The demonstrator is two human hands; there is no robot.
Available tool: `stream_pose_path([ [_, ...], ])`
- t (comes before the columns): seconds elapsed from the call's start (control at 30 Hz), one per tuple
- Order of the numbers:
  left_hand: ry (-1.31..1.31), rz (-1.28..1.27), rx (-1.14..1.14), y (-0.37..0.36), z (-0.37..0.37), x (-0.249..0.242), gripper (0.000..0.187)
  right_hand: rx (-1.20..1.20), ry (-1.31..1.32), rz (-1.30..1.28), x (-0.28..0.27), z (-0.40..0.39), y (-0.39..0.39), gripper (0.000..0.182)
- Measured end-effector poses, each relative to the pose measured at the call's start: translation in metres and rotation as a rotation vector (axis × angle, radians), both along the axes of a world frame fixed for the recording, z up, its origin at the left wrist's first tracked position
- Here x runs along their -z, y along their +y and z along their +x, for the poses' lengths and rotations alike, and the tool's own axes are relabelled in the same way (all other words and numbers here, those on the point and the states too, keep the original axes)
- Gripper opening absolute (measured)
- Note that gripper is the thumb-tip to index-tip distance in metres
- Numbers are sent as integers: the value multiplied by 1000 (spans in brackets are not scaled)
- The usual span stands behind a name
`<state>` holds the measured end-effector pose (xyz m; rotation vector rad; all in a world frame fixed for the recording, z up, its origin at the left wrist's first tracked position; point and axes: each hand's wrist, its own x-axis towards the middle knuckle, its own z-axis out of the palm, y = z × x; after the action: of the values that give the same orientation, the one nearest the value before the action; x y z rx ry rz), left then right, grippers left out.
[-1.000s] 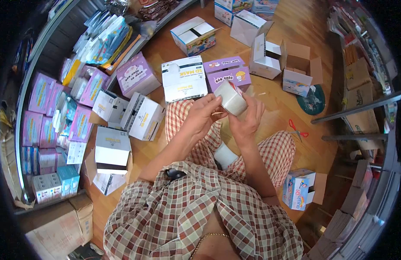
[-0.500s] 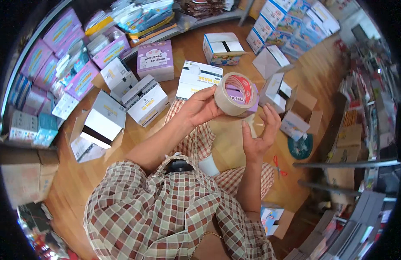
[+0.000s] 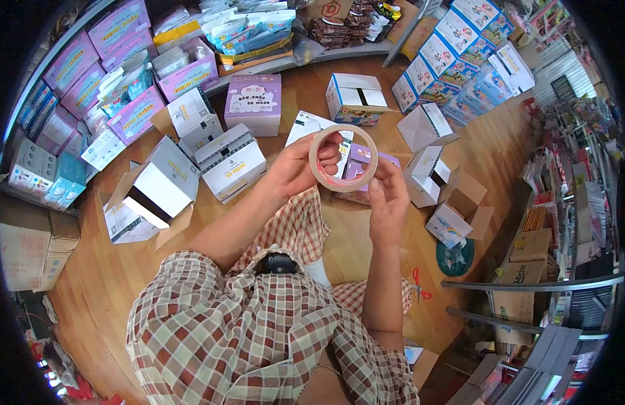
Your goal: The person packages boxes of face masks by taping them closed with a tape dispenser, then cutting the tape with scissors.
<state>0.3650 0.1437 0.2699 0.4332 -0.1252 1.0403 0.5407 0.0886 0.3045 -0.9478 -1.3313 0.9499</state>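
A roll of beige tape [image 3: 372, 158] is held up in front of me, its open ring facing the camera. My left hand [image 3: 299, 165] grips its left side, with fingers curled through the ring. At the roll's lower right edge, my right hand [image 3: 388, 199] has its thumb and fingers closed against the tape. Behind the roll, a purple box [image 3: 387, 160] and a white box [image 3: 306, 126] are partly hidden.
Open white cartons [image 3: 165, 177] and a closed white box [image 3: 230, 164] lie left on the wooden floor. Red scissors [image 3: 420, 285] and a green round item [image 3: 455, 258] are at the right. Shelves [image 3: 542, 286] line the right side.
The roll has turned so its ring faces the camera. My left fingers now reach into the ring, and my right hand has moved in from apart to the roll's edge.
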Motion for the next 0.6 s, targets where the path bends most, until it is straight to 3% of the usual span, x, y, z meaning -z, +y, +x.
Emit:
stream_pose_path([
  [0.1, 112, 77, -39, -3, -5, -8, 29, -125, 163, -122, -8, -9, -1, 46],
  [0.17, 247, -1, -147, -5, -7, -13, 28, -250, 258, -176, -6, -8, 0, 48],
  [0.3, 299, 196, -140, 2, -13, -6, 36, -267, 213, -44, -2, -7, -1, 51],
  [0.37, 596, 208, -345, -3, -9, -26, 45, -206, 212, 22, -3, -7, -4, 53],
  [0.5, 618, 218, -379, -3, -7, -32, 51, -6, 85, 50, 2, -3, -3, 56],
  [0.6, 807, 369, -486, -10, 1, -38, 48, 78, -19, 108, 5, -3, -2, 55],
])
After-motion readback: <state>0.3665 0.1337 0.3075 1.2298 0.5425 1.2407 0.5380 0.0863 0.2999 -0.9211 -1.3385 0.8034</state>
